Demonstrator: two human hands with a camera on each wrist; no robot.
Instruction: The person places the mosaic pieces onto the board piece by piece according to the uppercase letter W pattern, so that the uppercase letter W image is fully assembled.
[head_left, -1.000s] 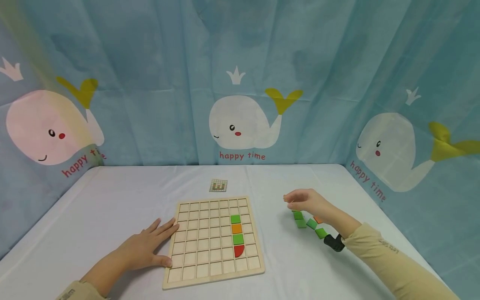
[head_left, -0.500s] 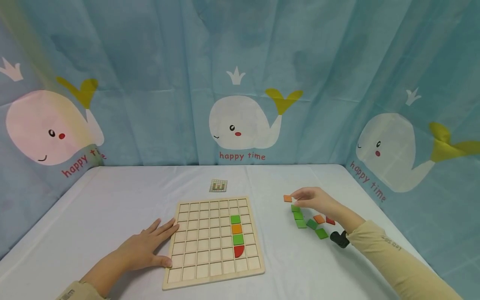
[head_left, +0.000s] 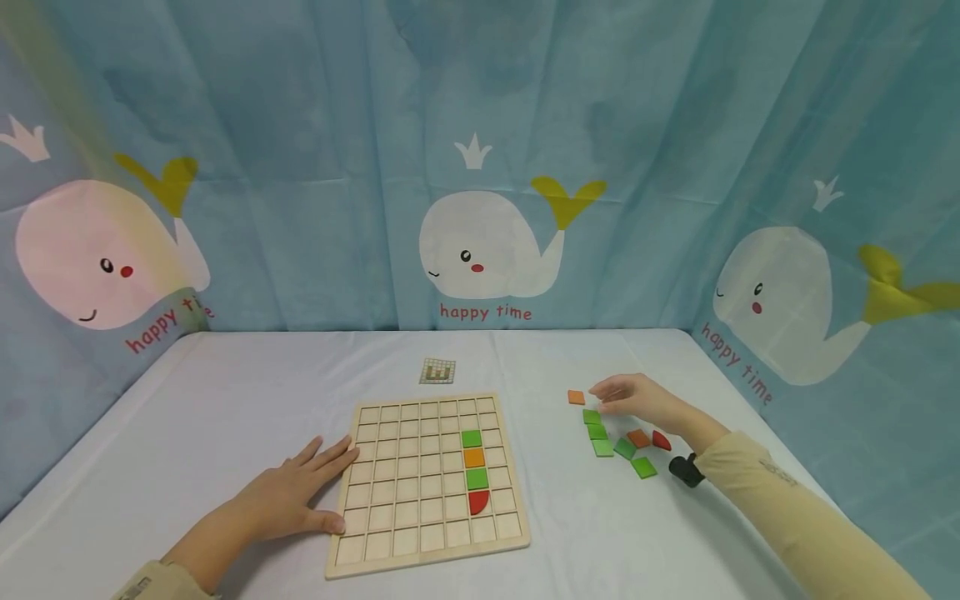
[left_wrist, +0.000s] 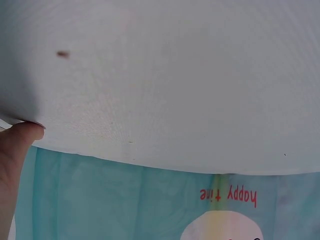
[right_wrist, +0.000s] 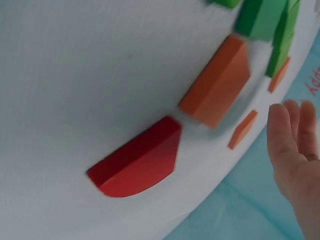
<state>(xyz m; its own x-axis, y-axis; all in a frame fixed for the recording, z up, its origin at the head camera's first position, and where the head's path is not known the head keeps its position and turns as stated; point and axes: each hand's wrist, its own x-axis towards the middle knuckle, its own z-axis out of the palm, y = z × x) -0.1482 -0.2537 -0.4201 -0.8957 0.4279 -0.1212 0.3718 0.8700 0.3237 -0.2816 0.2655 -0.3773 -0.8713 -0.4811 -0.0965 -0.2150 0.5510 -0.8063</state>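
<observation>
The left hand (head_left: 288, 500) lies flat with spread fingers against the left edge of the wooden grid board (head_left: 390, 565). Set in one column of the board are a green tile (head_left: 471, 438), an orange tile (head_left: 474, 457), another green tile (head_left: 477, 478) and a red rounded piece (head_left: 478, 502). To the right, the right hand (head_left: 637, 402) hovers just beside a loose orange tile (head_left: 576, 397) and over a green tile (head_left: 592, 417). Its fingers are loosely bent, holding nothing. The right wrist view shows another orange tile (right_wrist: 243, 130) near the fingertips, hidden in the head view.
Below the right hand lie more green tiles (head_left: 602, 448), an orange tile (head_left: 638, 438) and a red rounded piece (head_left: 661, 440). A small patterned card (head_left: 437, 372) sits behind the board. The black wrist camera (head_left: 686, 470) hangs at the right forearm. A whale-print curtain (head_left: 315, 208) borders the table.
The right hand has drawn back to the right from the far orange tile, which now lies uncovered. The red loose piece has come into full view. The left hand has stayed in place.
</observation>
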